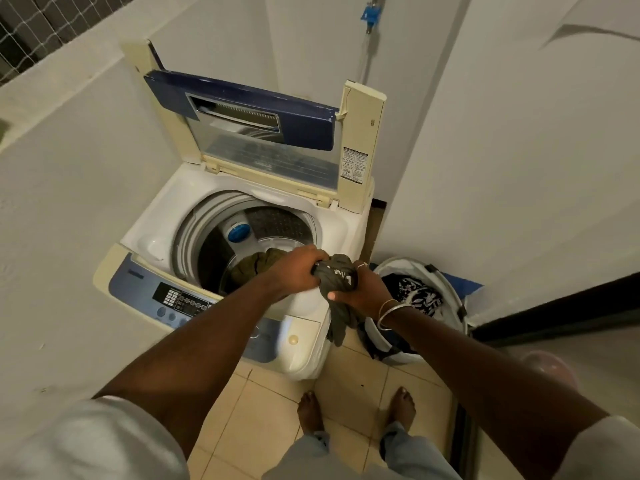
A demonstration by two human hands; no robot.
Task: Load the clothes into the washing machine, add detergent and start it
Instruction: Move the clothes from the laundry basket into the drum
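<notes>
The washer (221, 271) stands in a corner with its lid (242, 133) raised upright at the rear. The drum (249, 244) is exposed; an olive garment (258, 266) lies at its bottom.

Left hand (298, 271): positioned over the front right part of the drum opening, grip closed on the upper end of a grey garment (337, 282).

Right hand (363, 289): just beside the left, grip closed on the same grey garment lower down. The loose end of the cloth hangs below both hands, in front of the washer's right front corner.

A basket (446, 282) sits on the floor (346, 375) to the right of the washer, holding dark patterned clothes (414, 292). The control panel (180, 299) faces the person.
</notes>
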